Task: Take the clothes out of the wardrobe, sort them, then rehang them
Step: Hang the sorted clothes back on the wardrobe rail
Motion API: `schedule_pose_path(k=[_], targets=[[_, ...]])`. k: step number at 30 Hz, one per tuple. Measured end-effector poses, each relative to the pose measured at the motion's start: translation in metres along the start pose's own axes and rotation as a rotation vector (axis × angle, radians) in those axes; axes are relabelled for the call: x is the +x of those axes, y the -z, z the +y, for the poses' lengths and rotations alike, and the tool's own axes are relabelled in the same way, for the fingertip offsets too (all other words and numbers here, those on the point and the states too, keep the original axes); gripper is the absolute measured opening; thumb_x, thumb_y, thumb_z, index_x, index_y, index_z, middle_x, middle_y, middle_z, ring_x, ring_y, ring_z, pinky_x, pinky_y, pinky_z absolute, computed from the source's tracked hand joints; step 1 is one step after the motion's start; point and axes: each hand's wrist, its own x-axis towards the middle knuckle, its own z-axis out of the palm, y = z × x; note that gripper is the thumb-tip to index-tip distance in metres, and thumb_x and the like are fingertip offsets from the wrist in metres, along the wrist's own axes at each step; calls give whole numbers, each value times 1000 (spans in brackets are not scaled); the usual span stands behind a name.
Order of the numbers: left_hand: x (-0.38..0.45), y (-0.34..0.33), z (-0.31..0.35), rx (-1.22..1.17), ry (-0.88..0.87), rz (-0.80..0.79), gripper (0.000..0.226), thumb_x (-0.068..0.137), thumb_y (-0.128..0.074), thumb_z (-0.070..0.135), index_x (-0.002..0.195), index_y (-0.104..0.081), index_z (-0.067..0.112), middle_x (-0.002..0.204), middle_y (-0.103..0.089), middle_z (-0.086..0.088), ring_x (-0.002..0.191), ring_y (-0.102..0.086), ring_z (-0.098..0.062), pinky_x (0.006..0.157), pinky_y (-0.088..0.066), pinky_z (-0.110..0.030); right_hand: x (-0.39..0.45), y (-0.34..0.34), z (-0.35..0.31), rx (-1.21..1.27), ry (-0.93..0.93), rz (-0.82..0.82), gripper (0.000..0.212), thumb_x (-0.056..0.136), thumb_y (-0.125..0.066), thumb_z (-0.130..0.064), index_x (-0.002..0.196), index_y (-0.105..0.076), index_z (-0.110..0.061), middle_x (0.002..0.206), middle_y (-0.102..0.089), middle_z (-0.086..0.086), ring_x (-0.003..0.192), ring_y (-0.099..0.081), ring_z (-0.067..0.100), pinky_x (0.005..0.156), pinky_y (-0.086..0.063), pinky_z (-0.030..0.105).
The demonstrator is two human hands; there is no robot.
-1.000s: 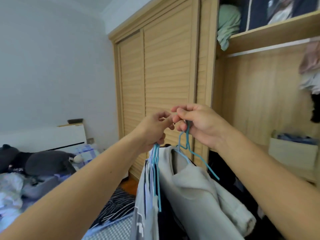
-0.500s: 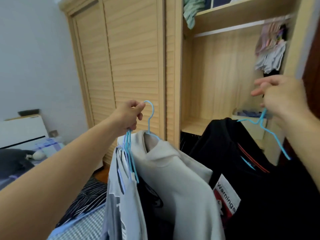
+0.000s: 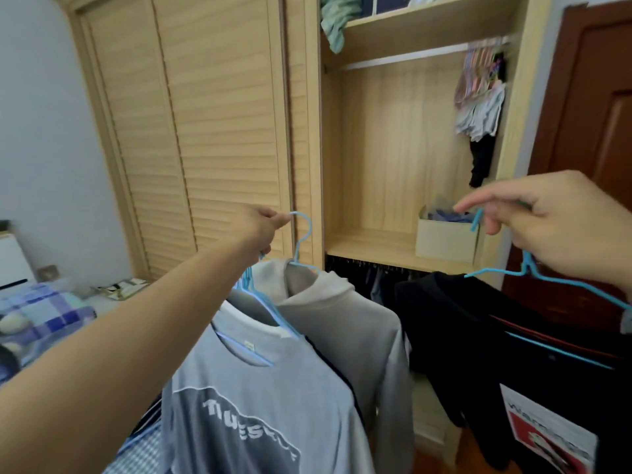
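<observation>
Left hand [image 3: 254,230]: grip closed on bunched blue wire hangers [image 3: 301,241] carrying grey printed T-shirt [image 3: 260,398] and pale grey hoodie [image 3: 345,323]. Right hand [image 3: 561,227]: pinches blue hanger [image 3: 526,268] bearing black shirt [image 3: 478,336]. Beyond: open light-wood wardrobe [image 3: 393,159].

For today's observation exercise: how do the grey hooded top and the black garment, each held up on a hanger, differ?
The grey hooded top is pale and plain; the black garment is dark with a red-and-white printed patch. The left hand holds the grey one bunched with other hangers; the right hand holds the black one alone. Both hang on blue wire hangers before the open wardrobe.
</observation>
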Motion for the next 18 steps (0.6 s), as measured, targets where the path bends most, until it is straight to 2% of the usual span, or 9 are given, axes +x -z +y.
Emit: schedule_pose_path(k=[1,2,4,6,8,12,15,18], targets=[[-5,-4,4,-8,1,-8,20,92,-75,32,84,-63,17,64,-38,-3,44,-29,-15,42,-29,-19,-3,8,-11,48,30,-27,41,101,-50,-12,101,-72,-47,77,-66,1,36,-43,7,38,-32,20],[-10,-5,8,-18,-7,-5,19,91,-76,32,89,-67,16,63,-40,-3,47,-31,-16,47,-32,-21,-4,14,-23,89,57,-67,43,99,-51,-12,104,-70,-50,77,-67,1,37,-43,11,38,-32,23],[-19,-8,15,-41,-31,-1,22,90,-77,33,98,-71,13,61,-43,-1,50,-34,-18,52,-34,-25,-8,20,-44,93,99,-183,44,95,-52,-16,106,-66,-56,79,-69,-2,39,-51,16,40,-40,24],[-28,-11,21,-62,-70,-5,22,90,-77,32,98,-71,12,60,-44,0,50,-35,-17,52,-34,-24,-5,12,-60,77,107,-309,43,92,-52,-20,105,-63,-59,82,-71,-4,43,-56,17,45,-48,26],[-36,-17,26,-30,-100,-5,17,91,-76,32,95,-70,16,54,-45,3,45,-37,-12,48,-34,-22,0,-6,-69,109,91,-383,45,95,-51,-15,106,-62,-57,82,-70,-4,44,-55,16,47,-49,33],[-37,-32,25,-17,-96,16,19,91,-75,32,91,-73,13,48,-39,3,29,-29,-7,33,-27,-15,11,-19,-71,262,70,-384,44,99,-50,-6,105,-67,-47,78,-67,6,42,-47,16,49,-41,35],[-33,-29,23,-14,-56,44,20,90,-76,35,81,-69,19,47,-39,5,38,-33,-10,42,-32,-20,9,9,-60,408,4,-380,46,98,-50,-1,103,-73,-41,73,-62,13,35,-41,14,52,-43,29],[-30,-21,21,-34,-22,105,22,89,-76,38,89,-73,16,44,-41,9,44,-35,-13,50,-34,-24,16,4,-37,325,-31,-255,45,101,-48,-5,101,-73,-42,75,-63,11,36,-45,14,54,-46,29]])
